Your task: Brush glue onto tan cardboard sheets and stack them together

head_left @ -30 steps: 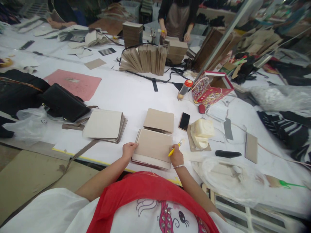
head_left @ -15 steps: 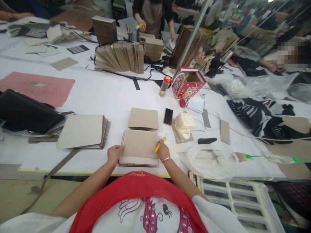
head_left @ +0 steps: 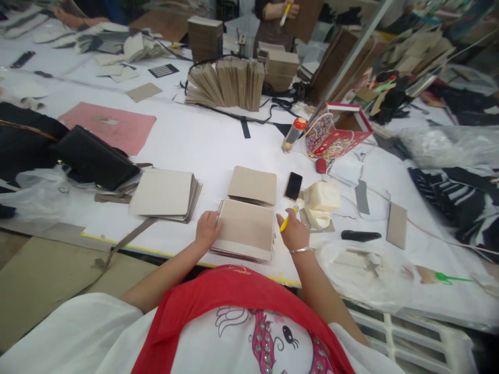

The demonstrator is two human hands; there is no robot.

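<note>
In front of me lies a stack of beige board panels (head_left: 245, 226), its top panel showing a paler strip along the near edge. My left hand (head_left: 208, 228) has its fingers closed on the stack's left edge. A small yellow brush (head_left: 285, 223) is gripped in my right hand (head_left: 295, 234), just off the stack's right side; its bristle end points toward the cream-coloured glue container (head_left: 322, 202). Directly behind the panels sits a second beige stack (head_left: 252, 184). To the left is a pile of pale grey panels (head_left: 161, 192).
A phone (head_left: 293, 185), a black curved piece (head_left: 360, 236) and a plastic-wrapped bowl (head_left: 362, 270) lie rightward. Behind stand a red gift bag (head_left: 339, 135), a red-lidded jar (head_left: 294, 134) and a slanting metal pole (head_left: 351, 57). A black bag (head_left: 95, 158) sits left. Across the table, a co-worker's hand (head_left: 286, 9) holds a brush.
The view has turned left, so everything sits further right. My right hand has come away from the stack's right edge, still gripping the brush. My left hand stays at the left edge.
</note>
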